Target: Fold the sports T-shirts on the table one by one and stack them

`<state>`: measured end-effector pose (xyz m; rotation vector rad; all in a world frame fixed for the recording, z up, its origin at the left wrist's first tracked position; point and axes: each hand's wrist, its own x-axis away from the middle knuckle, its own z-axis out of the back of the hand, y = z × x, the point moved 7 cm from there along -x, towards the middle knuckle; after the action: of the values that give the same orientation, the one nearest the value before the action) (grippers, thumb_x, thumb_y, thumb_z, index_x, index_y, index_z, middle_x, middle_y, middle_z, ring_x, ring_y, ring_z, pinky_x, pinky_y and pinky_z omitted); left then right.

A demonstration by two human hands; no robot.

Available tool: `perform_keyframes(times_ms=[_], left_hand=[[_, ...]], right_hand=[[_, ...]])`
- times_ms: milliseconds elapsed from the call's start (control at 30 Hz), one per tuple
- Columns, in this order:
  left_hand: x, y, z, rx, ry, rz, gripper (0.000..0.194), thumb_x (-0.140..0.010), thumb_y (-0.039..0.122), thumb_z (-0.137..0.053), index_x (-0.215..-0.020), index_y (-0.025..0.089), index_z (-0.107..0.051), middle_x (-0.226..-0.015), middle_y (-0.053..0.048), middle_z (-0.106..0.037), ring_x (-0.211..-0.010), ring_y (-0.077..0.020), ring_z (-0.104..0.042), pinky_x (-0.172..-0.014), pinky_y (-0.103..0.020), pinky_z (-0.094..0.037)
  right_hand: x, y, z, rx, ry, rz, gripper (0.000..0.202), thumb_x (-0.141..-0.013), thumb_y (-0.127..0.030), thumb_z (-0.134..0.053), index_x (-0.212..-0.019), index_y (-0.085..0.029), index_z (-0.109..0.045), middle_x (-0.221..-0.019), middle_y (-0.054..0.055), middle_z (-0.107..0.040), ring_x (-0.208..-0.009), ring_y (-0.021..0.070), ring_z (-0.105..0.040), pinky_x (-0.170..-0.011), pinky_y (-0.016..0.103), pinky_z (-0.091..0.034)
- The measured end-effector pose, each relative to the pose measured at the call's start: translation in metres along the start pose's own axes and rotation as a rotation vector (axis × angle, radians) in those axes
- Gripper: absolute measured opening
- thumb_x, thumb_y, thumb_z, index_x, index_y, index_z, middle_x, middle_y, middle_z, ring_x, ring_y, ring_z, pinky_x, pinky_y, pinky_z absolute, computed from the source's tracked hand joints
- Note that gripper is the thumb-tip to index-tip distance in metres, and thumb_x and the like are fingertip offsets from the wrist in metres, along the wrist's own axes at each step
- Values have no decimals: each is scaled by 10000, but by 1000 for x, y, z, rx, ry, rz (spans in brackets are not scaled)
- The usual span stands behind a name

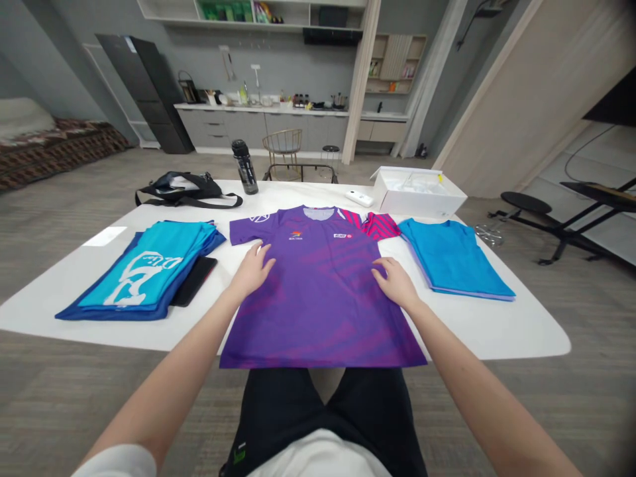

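A purple T-shirt [320, 298] lies spread flat, front up, its collar toward the far side and its hem over the near table edge. Its right sleeve in view has pink stripes. My left hand [253, 268] rests at the shirt's left side below the sleeve, fingers apart and nothing held. On the opposite side edge, my right hand [394, 281] touches the fabric with its fingers spread. Folded turquoise and dark blue shirts [149, 268] are stacked at the left, and folded blue cloth [457, 258] lies at the right.
On the white table [521, 331] are a black phone [195, 281], a black bag [186, 189], a dark bottle [244, 167], a small white device [358, 198] and an open white box [417, 192]. Chairs stand beyond the far edge.
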<state>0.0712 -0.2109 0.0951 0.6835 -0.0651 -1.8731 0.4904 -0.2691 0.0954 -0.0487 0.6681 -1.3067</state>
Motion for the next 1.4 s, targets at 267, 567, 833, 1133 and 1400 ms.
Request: perform_keyframes(times_ms=[267, 567, 833, 1133, 1400], left_hand=[[-147, -103, -73, -123, -201, 138, 621, -1026, 440, -333, -1498, 46, -423, -1584, -240, -367, -1506, -325, -295, -1220, -492, -259], [-182, -204, -118, -231, -396, 325, 675, -1025, 535, -215, -1599, 188, -291, -1674, -127, -240, -1543, -341, -192, -1211, -606, -166], [-176, -226, -107, -277, -323, 368, 722, -994, 603, -260, -1599, 212, -306, -1675, -88, -247, -1538, -339, -207, -1223, -604, -152], [-165, -251, -87, -293, -342, 478, 780, -970, 660, -190, -1603, 215, -287, -1692, -103, -182, -1548, -360, -158, -1208, -648, -131], [-163, -247, -72, -387, -318, 579, 723, -1003, 573, -172, -1596, 179, -293, -1684, -152, -175, -1535, -400, -185, -1166, -706, -168]], right_hand=[[-145, 110, -55, 1, -56, -216, 388, -1000, -344, -452, -1285, -145, -621, -1283, 145, -670, -1169, 268, -623, -1033, 391, -455], [-220, 200, -105, 122, -242, -312, 499, -1041, -291, -296, -1457, -138, -523, -1534, 132, -494, -1451, 254, -409, -1212, 432, -276], [-219, 217, -122, 336, -305, -458, 671, -1032, -559, -268, -1597, -203, -331, -1673, 112, -238, -1535, 370, -186, -1212, 621, -135], [-219, 222, -120, 323, -252, -695, 817, -998, -628, -216, -1616, -94, -250, -1681, 172, -166, -1536, 413, -129, -1232, 583, -81], [-218, 210, -110, 394, -119, -754, 844, -993, -556, -285, -1547, 81, -281, -1613, 320, -241, -1517, 443, -175, -1214, 605, -135]])
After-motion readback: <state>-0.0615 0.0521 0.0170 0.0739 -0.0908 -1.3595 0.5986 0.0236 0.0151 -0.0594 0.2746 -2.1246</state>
